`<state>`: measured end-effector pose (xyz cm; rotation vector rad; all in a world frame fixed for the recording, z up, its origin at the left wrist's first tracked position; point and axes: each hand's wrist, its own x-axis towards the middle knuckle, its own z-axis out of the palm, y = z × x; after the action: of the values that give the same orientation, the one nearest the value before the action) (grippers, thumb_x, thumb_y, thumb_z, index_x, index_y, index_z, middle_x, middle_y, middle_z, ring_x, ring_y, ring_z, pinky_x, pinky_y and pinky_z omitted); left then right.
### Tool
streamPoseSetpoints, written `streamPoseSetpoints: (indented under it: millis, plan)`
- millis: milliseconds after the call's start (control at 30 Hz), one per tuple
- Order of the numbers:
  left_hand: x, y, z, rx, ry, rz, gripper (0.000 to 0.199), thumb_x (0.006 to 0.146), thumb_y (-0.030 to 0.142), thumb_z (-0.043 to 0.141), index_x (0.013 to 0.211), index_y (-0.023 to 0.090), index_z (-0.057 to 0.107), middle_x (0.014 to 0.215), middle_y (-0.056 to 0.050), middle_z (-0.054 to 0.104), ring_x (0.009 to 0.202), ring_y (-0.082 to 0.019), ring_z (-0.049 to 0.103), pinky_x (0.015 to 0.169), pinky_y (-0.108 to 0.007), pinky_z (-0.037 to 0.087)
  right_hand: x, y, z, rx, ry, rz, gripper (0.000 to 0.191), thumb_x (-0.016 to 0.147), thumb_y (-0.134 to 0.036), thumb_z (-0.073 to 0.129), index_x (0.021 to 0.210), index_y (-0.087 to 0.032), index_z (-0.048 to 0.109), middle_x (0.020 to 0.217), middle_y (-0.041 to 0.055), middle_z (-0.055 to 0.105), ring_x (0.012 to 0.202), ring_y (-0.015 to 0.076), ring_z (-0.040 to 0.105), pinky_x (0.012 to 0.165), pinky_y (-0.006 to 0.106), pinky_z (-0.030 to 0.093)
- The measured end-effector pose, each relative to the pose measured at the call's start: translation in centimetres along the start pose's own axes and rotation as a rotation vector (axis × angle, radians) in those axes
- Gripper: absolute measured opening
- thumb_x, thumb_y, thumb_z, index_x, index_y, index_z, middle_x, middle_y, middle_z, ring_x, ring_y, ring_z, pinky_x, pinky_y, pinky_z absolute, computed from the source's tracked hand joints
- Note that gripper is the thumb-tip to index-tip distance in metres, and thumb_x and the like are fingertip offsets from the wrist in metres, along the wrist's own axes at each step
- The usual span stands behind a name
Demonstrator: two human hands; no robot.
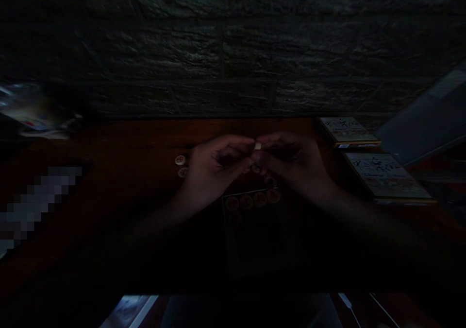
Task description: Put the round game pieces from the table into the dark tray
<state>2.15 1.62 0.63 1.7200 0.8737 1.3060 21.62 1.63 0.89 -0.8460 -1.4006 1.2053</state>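
Observation:
Over the dark wooden table, my left hand (218, 165) and my right hand (294, 160) meet at their fingertips. Between them they pinch a small pale Chinese chess piece (257, 146), seen edge-on. Just below, another chess piece (257, 167) is partly hidden by my fingers. Nearer me lies an open shallow box (230, 250), very dark, with a row of round chess pieces (246, 201) along its far side. Left of my left hand are a chess piece with a red character (180, 160) and a second piece (182, 172), partly covered by that hand.
Two flat printed boxes (388, 175) lie at the right side of the wooden table (127, 172). A rough stone-block wall (218, 51) rises behind it. At the far left stands a blurred clear package or container (32, 109). The lighting is very dim.

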Motion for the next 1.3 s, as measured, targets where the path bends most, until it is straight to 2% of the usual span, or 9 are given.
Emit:
streamPoseSetpoints:
  millis: [167, 267, 433, 600, 700, 900, 1100, 1200, 1300]
  plan:
    - [0.44, 0.25, -0.08, -0.15, 0.014, -0.153, 0.02, 0.089, 0.027, 0.082, 0.105, 0.018, 0.073, 0.092, -0.005, 0.08, 0.074, -0.019, 0.079, 0.07, -0.032, 0.068, -0.09, 0.26, -0.2, -0.114, 0.018, -0.082, 0.04, 0.072, -0.04, 0.098, 0.102, -0.024, 0.078, 0.097, 0.0041, 0.081, 0.077, 0.0186, 0.076, 0.061, 0.029, 0.062]
    - [0.6, 0.32, 0.0, -0.256, -0.003, -0.226, 0.031, 0.085, 0.037, 0.087, 0.101, 0.018, 0.069, 0.086, -0.004, 0.079, 0.074, -0.02, 0.08, 0.068, -0.032, 0.069, -0.28, 0.3, -0.18, -0.172, 0.008, -0.118, 0.039, 0.073, -0.036, 0.098, 0.104, -0.023, 0.077, 0.1, 0.0048, 0.081, 0.087, 0.021, 0.078, 0.074, 0.033, 0.064]
    - [0.59, 0.42, 0.25, -0.281, -0.046, -0.273, 0.045, 0.077, 0.044, 0.094, 0.102, 0.019, 0.066, 0.089, -0.004, 0.08, 0.076, -0.02, 0.08, 0.066, -0.028, 0.067, -0.42, 0.48, -0.27, -0.209, -0.059, -0.191, 0.029, 0.082, -0.025, 0.09, 0.107, -0.022, 0.077, 0.099, 0.0034, 0.082, 0.083, 0.0186, 0.079, 0.075, 0.031, 0.065]
    - [0.43, 0.45, 0.26, -0.314, -0.036, -0.305, 0.038, 0.082, 0.036, 0.091, 0.106, 0.018, 0.067, 0.096, -0.004, 0.08, 0.079, -0.019, 0.079, 0.068, -0.028, 0.067, -0.29, 0.9, -0.53, -0.223, -0.103, -0.286, 0.032, 0.084, -0.02, 0.089, 0.113, -0.021, 0.076, 0.103, 0.0035, 0.082, 0.087, 0.0182, 0.08, 0.076, 0.029, 0.065]
    - [0.5, 0.55, 0.12, -0.429, -0.03, -0.327, 0.029, 0.086, 0.029, 0.085, 0.107, 0.017, 0.068, 0.101, -0.005, 0.08, 0.082, -0.019, 0.078, 0.07, -0.03, 0.068, -0.19, 0.99, -0.57, -0.252, -0.092, -0.314, 0.036, 0.083, -0.019, 0.09, 0.116, -0.021, 0.076, 0.111, 0.0042, 0.081, 0.094, 0.0182, 0.08, 0.081, 0.028, 0.065]
    - [0.64, 0.8, -0.09, -0.616, -0.052, -0.391, 0.029, 0.085, 0.021, 0.081, 0.11, 0.015, 0.067, 0.096, -0.006, 0.08, 0.08, -0.019, 0.078, 0.067, -0.031, 0.067, -0.14, 0.77, -0.39, -0.258, -0.084, -0.291, 0.033, 0.084, -0.023, 0.091, 0.114, -0.021, 0.077, 0.111, 0.0049, 0.082, 0.099, 0.0202, 0.079, 0.085, 0.032, 0.064]
    - [0.27, 0.55, -0.01, -0.579, -0.095, -0.371, 0.031, 0.087, 0.022, 0.085, 0.113, 0.019, 0.069, 0.105, -0.004, 0.078, 0.086, -0.017, 0.076, 0.07, -0.028, 0.067, -0.14, 0.83, -0.48, -0.309, -0.071, -0.291, 0.03, 0.083, -0.028, 0.091, 0.109, -0.021, 0.079, 0.104, 0.0039, 0.081, 0.093, 0.0197, 0.078, 0.082, 0.032, 0.063]
    - [0.2, 0.39, 0.0, -0.54, -0.097, -0.354, 0.035, 0.086, 0.022, 0.087, 0.115, 0.02, 0.068, 0.106, -0.004, 0.077, 0.087, -0.016, 0.076, 0.07, -0.027, 0.066, -0.09, 0.94, -0.69, -0.347, -0.059, -0.351, 0.027, 0.084, -0.029, 0.09, 0.108, -0.022, 0.079, 0.1, 0.0029, 0.08, 0.087, 0.0183, 0.076, 0.076, 0.03, 0.061]
    - [0.19, 0.33, -0.02, -0.526, -0.097, -0.357, 0.041, 0.082, 0.017, 0.089, 0.117, 0.02, 0.067, 0.106, -0.003, 0.077, 0.086, -0.016, 0.075, 0.07, -0.026, 0.066, -0.06, 0.95, -0.89, -0.42, -0.049, -0.423, 0.026, 0.085, -0.028, 0.09, 0.109, -0.023, 0.08, 0.102, 0.0032, 0.079, 0.089, 0.019, 0.075, 0.078, 0.032, 0.06]
